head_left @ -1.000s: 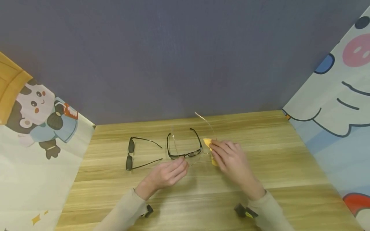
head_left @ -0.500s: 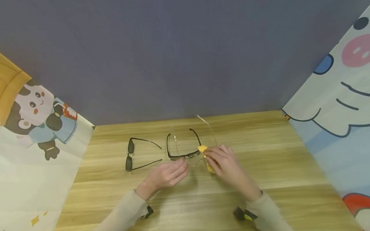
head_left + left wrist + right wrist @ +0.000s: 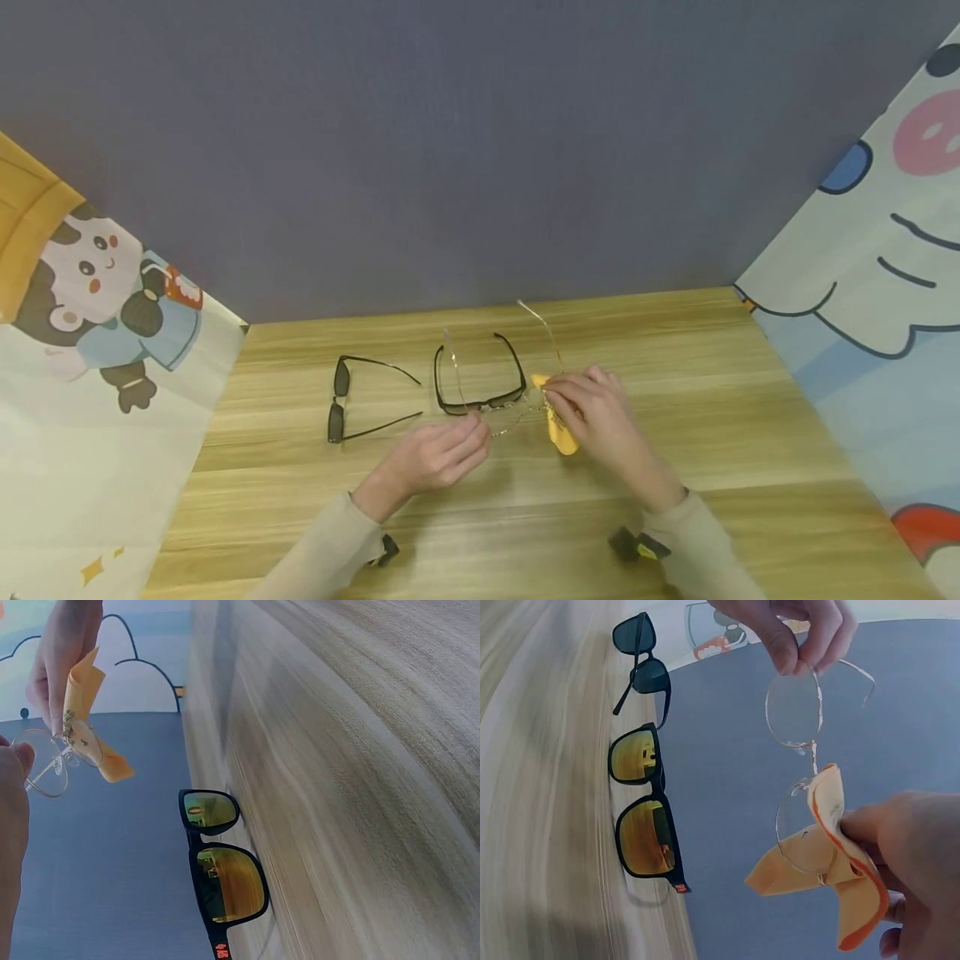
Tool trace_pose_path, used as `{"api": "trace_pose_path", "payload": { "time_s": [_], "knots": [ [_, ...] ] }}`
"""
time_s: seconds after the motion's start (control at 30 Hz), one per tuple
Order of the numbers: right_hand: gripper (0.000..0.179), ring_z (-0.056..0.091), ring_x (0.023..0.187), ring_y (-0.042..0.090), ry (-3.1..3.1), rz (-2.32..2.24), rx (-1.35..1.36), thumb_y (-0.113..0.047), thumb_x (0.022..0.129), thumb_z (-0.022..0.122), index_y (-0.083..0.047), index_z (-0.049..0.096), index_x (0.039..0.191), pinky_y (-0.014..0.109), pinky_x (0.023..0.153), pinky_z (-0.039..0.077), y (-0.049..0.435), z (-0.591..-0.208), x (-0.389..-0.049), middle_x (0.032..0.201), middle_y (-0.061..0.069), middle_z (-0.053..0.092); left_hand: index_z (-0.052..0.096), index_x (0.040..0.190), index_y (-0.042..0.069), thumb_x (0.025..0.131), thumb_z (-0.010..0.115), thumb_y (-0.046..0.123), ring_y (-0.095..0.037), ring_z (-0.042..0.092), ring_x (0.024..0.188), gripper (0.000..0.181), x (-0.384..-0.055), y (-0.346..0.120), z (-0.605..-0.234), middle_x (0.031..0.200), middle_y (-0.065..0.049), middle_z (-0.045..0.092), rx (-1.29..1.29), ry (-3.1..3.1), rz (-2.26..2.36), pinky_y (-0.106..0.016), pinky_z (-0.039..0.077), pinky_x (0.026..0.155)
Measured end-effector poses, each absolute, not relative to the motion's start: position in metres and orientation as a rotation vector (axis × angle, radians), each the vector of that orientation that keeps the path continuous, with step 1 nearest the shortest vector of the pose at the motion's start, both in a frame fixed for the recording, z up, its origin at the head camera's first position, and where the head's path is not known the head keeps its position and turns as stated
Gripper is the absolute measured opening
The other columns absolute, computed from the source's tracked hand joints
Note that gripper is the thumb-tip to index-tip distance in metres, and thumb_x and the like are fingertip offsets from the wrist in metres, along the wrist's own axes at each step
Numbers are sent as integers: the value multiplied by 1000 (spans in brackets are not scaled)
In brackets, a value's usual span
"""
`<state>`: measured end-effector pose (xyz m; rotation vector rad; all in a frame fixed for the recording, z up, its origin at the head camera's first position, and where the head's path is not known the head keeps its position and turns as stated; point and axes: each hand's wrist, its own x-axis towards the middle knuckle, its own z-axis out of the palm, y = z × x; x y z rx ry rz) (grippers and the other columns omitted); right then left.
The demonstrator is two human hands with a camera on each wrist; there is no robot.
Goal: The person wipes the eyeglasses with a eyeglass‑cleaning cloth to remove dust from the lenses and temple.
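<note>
A pair of thin gold wire-rimmed eyeglasses [image 3: 816,712] is held up over the table between both hands. My left hand [image 3: 438,450] pinches the frame near its left hinge, thumb and fingertips at the rim. At the other lens, my right hand [image 3: 600,417] grips a yellow cleaning cloth [image 3: 847,900] folded over that lens. In the left wrist view the cloth [image 3: 82,694] hangs on both sides of the lens, with a dark printed mark on it. Both temples of the eyeglasses stick out away from me, unfolded.
Black sunglasses with yellow mirrored lenses [image 3: 643,836] lie on the wooden table [image 3: 712,400] just beyond the hands. Dark sunglasses [image 3: 337,408] lie to the left, temples unfolded. A grey panel [image 3: 480,167] rises behind the table, with cartoon-printed sides left and right.
My right hand shifts left with the cloth, then back right, and the cloth's lower end swings out. The eyeglasses tilt slightly; the left hand keeps its hold almost in place.
</note>
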<state>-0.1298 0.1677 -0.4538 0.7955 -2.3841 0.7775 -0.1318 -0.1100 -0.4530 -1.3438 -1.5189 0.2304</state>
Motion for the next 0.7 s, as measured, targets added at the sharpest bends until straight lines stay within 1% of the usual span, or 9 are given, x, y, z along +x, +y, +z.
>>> {"api": "trace_pose_path", "payload": {
  "time_s": [0.2,0.4,0.6,0.7],
  "knots": [
    [12,54,80,14,-2406,796,789,-14,89,78,-8,79,100,28,70,35,169,-452,-129,101,6,78,71,93,13,99,52,-10,-13,69,95,30,-131,-111,-452,99,-2,74,-1341,-1523,245,-20,58,94],
    [14,55,80,14,-2357,867,869,-9,87,77,-7,78,101,26,69,38,160,-450,-124,101,7,78,72,94,12,99,53,-9,-14,70,96,29,-130,-111,-452,100,-3,74,-1335,-1545,233,-21,59,94],
    [15,51,79,13,-2330,933,873,-8,87,76,-6,78,101,24,70,37,157,-451,-122,101,6,78,73,94,12,100,52,-8,-14,71,96,29,-129,-111,-452,101,-3,74,-1337,-1563,215,-21,59,92],
    [14,52,79,13,-2333,925,862,-8,87,77,-6,78,101,25,71,37,158,-451,-123,101,6,78,73,94,12,100,52,-8,-14,71,95,30,-130,-110,-452,100,-3,74,-1336,-1561,207,-21,60,91]
  ]
}}
